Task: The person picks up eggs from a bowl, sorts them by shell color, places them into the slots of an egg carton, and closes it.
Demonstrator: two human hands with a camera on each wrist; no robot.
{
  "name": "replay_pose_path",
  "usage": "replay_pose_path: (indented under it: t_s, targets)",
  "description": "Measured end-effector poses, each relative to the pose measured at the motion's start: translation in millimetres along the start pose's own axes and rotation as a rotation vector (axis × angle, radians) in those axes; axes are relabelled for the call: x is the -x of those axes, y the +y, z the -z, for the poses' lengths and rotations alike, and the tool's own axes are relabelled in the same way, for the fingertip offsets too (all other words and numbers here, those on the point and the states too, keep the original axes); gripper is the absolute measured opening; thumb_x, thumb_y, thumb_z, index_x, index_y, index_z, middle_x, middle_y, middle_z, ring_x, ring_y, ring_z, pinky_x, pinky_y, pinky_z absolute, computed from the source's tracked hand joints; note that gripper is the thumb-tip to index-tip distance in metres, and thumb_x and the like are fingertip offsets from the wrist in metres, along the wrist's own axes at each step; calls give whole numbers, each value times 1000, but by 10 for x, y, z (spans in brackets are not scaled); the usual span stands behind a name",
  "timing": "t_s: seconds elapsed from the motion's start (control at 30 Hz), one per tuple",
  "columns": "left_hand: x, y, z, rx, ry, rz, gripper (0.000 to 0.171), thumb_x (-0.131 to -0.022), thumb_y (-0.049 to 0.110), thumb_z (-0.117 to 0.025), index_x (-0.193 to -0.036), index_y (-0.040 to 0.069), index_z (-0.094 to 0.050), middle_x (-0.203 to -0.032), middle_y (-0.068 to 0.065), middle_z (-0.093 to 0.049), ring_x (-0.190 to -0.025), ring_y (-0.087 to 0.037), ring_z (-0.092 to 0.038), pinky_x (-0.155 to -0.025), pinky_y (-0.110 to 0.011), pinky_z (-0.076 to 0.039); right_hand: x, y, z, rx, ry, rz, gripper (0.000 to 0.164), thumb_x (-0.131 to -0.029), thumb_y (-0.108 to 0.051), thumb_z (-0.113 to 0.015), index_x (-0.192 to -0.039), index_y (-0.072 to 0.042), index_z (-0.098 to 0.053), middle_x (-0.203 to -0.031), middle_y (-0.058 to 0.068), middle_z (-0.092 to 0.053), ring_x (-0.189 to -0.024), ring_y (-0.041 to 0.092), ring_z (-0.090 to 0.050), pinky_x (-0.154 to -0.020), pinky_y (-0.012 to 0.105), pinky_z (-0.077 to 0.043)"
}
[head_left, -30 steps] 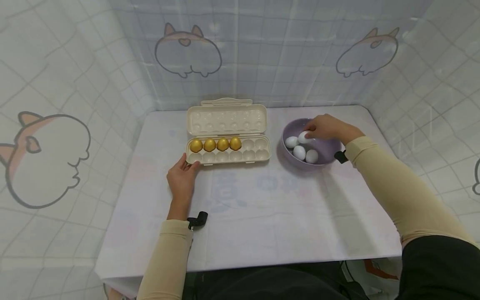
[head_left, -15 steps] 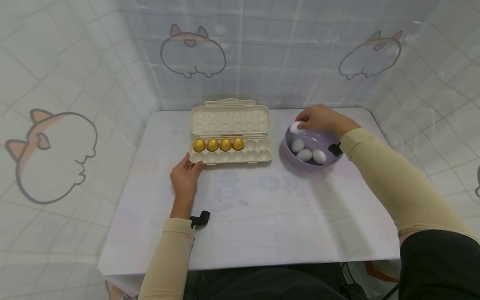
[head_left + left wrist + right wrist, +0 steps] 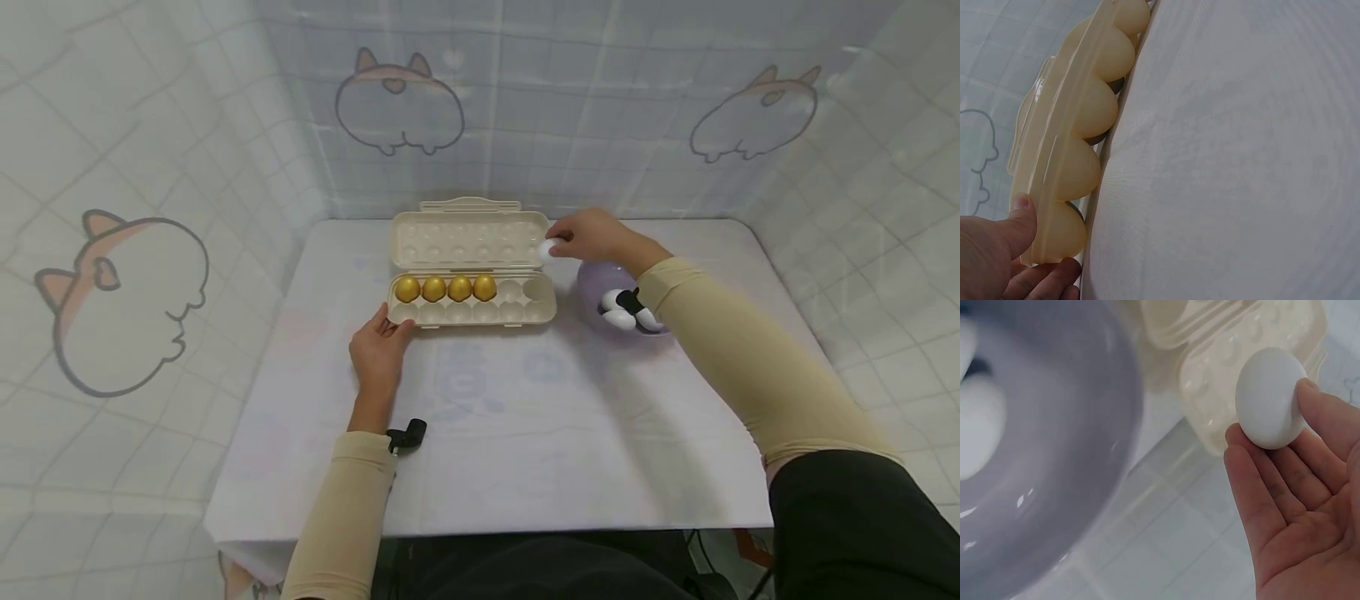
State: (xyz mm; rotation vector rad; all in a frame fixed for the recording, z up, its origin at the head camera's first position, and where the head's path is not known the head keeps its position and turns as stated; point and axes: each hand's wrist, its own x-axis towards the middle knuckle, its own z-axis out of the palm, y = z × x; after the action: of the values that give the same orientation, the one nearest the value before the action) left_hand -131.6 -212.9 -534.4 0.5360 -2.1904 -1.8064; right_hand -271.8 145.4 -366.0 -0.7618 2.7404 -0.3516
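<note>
The right hand (image 3: 592, 236) has the white egg (image 3: 1270, 398) pinched between thumb and fingertips, up at ten o'clock from the purple bowl (image 3: 596, 279), near the three o'clock end of the folded-back lid (image 3: 471, 242)! Down at the eight o'clock corner of the egg carton (image 3: 459, 313), it's the left hand (image 3: 378, 354) gripping, thumb on the rim. Four gold eggs (image 3: 459, 288) line the carton's far row, while more white eggs (image 3: 618, 320) sit towards six o'clock in the bowl, partly covered by a black wrist camera (image 3: 632, 301)

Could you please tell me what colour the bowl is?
The bowl is purple, clearest in the head view.
</note>
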Motion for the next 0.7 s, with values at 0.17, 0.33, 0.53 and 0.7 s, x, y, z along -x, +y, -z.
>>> replay_pose_path:
  t_s: [0.17, 0.33, 0.53, 0.7]
  targets:
    - [-2, 1, 4, 4, -2, -21, 70, -91, 13, -85, -153, 8, -53, -146, -20, -63, -129, -25, -69, -98, -24, -62, -118, -145, -61, 6, 28, 38, 40, -104, -29, -68, -137, -7, -70, -127, 12, -76, -116, 28, -68, -105, 47, -55]
    - [-7, -6, 17, -1, 8, -33, 70, -90, 11, -85, -152, 6, -54, -145, -21, -63, -128, -26, -70, -97, -24, -62, -237, -273, -111, 0, 38, 75, 39, -104, -28, -69, -136, -7, -71, -128, 12, -75, -112, 28, -68, -103, 46, -55]
    - [6, 9, 18, -3, 7, -20, 70, -91, 12, -85, -153, 7, -53, -147, -20, -62, -129, -25, -69, -98, -25, -62, -379, -456, -190, 8, 32, 118, 38, -104, -28, -69, -136, -6, -71, -132, 13, -74, -115, 29, -70, -103, 46, -57]
    - [20, 25, 12, 5, 9, -17, 70, -91, 11, -85, -153, 6, -54, -146, -21, -63, -128, -24, -70, -96, -23, -63, -482, -614, -267, 16, 31, 138, 37, -104, -28, -69, -135, -8, -72, -133, 11, -74, -116, 28, -70, -103, 45, -56]
